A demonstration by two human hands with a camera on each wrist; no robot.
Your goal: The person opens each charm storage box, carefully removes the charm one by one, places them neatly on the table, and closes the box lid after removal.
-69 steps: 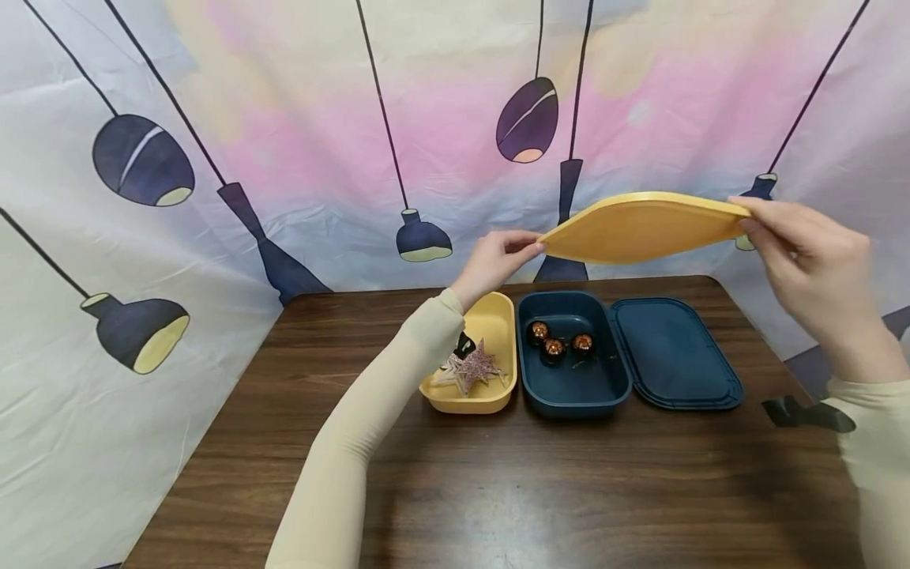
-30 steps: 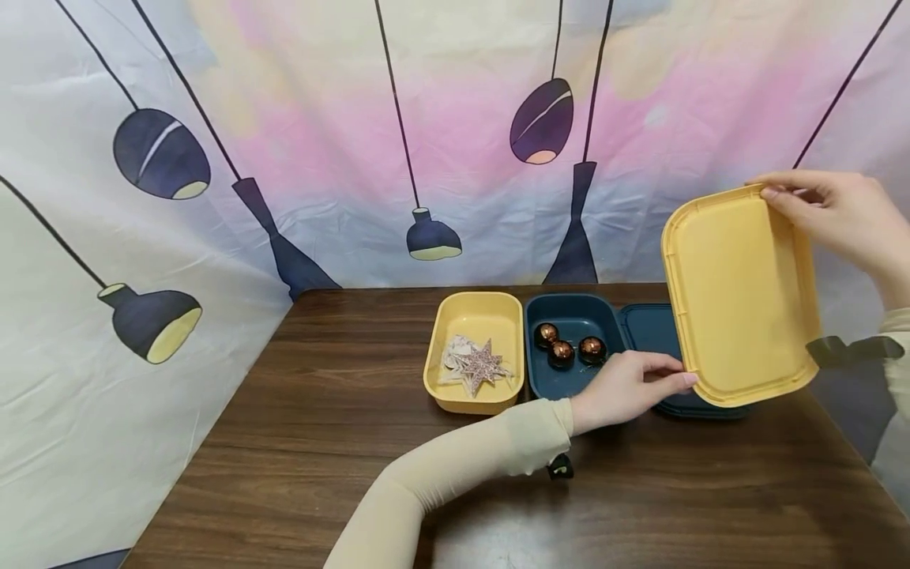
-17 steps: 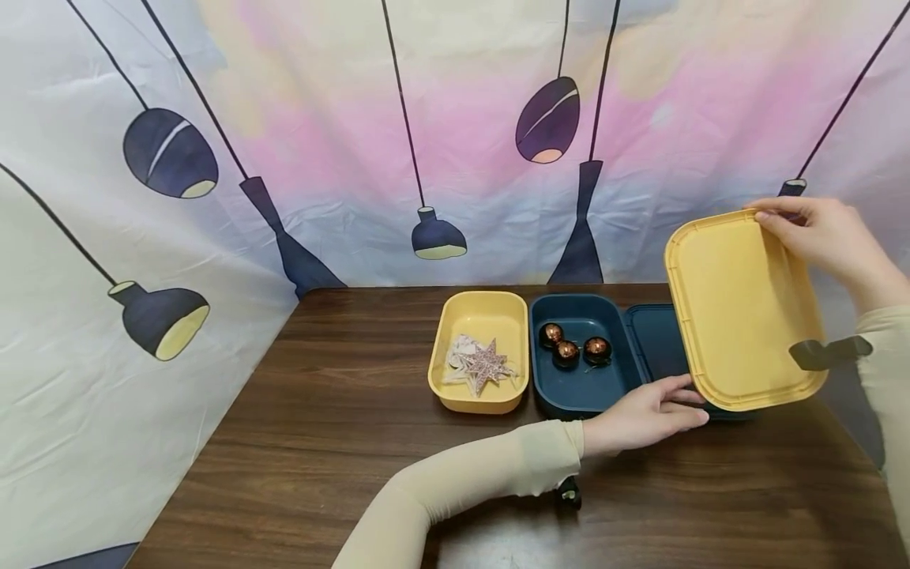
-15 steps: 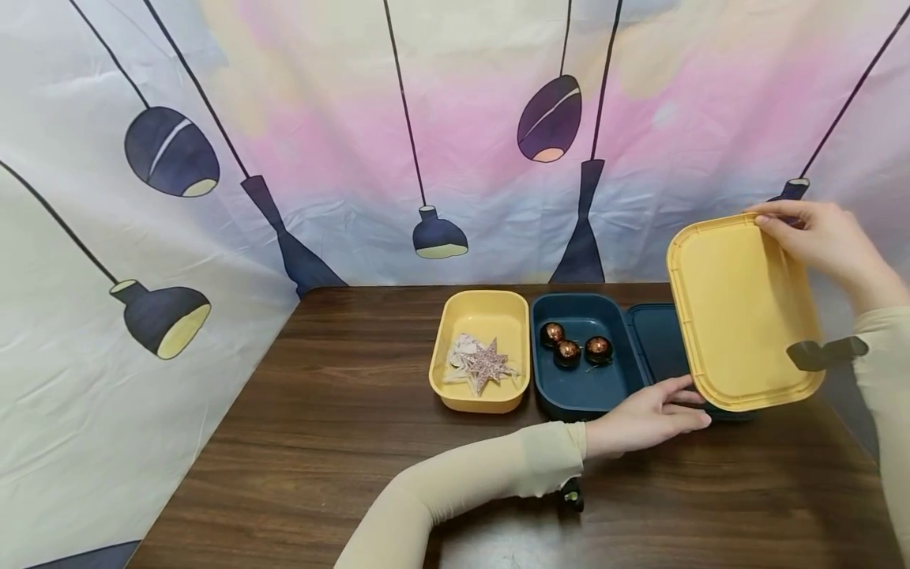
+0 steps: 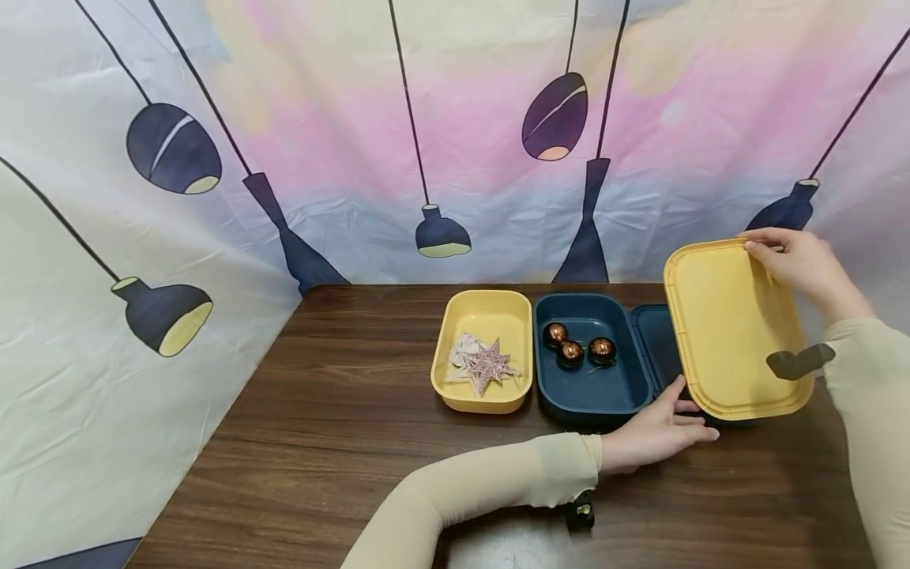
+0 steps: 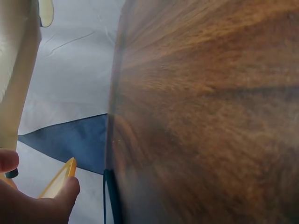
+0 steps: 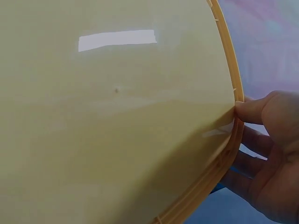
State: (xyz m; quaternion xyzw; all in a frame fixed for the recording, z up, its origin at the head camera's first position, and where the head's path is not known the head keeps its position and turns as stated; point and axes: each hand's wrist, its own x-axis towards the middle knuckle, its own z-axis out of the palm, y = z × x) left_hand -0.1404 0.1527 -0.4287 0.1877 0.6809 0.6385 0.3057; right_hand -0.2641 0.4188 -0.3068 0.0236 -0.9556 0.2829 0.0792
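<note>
The yellow lid [image 5: 735, 328] is in the air, tilted steeply, above the right part of the table [image 5: 341, 411], and it hides much of the blue lid [image 5: 654, 340]. The right hand [image 5: 810, 265] pinches it at its far right corner, with the thumb on the rim and the other fingers behind. The left hand [image 5: 657, 431] is near the lower left corner, its fingers rather straight and spread, the thumb apart from them. They do not close around the rim; if a fingertip touches it, I cannot tell well.

I judge the lid to be light for its size, of thin and quite stiff plastic, which may bend a little when it hangs from one corner. Its broad face shines, so I expect it to be smooth and somewhat slippery. It does not look fragile. The raised rim, with small notches along it, seems to me the best place to take hold, at two opposite corners; a flat palm on the middle would probably slide.

About brands: I find no label and no letter that can be read on the lid, nor on the yellow box [image 5: 490, 312] or the blue box [image 5: 593, 395].
</note>
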